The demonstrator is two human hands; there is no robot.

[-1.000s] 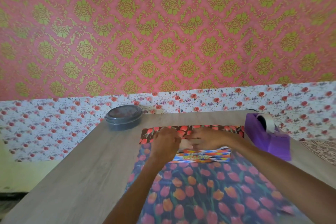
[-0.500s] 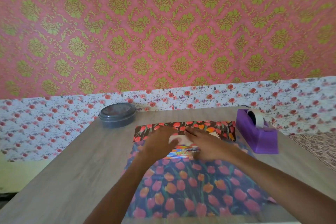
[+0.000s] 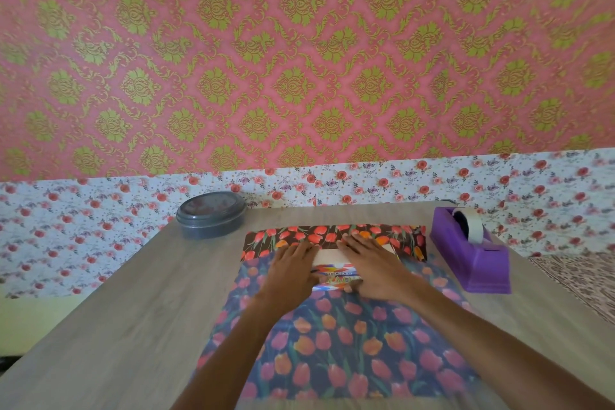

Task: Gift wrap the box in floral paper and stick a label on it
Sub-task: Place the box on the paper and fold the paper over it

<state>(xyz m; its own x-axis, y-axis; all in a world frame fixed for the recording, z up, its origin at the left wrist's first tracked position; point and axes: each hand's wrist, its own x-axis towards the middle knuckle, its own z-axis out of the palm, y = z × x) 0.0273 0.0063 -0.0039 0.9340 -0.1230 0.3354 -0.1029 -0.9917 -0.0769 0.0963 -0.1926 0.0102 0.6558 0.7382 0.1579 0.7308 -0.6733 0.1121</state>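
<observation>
Right, starting at the fingertips: the left hand's fingers [image 3: 304, 249] lie straight and close together, flat, pointing away from me. The right hand's fingers [image 3: 357, 242] are also straight but slightly spread, their tips reaching the near edge of the dark strip [image 3: 332, 232] of paper. Neither set pinches anything that I can see. Whether the thumbs hook the near side of the box, I cannot tell.

Both the left hand [image 3: 293, 271] and the right hand [image 3: 377, 268] rest palm-down on the box [image 3: 334, 273], one on each end. Only a narrow middle part of it shows between them, with a pale top and a bright printed side bearing lettering that faces me.

The box sits on the floral paper [image 3: 332, 343], toward the sheet's far end. The sheet lies flat on the table [image 3: 116, 309] and runs back to my edge, its tulips muted on a bluish ground. The strip just beyond the box has brighter tulips on dark brown.

A purple tape dispenser [image 3: 472, 258] stands just right of the paper with a pale roll loaded. A round grey lidded container [image 3: 211, 215] sits at the far left corner, apart from the sheet. Patterned wallpaper [image 3: 299, 60] fills the background
</observation>
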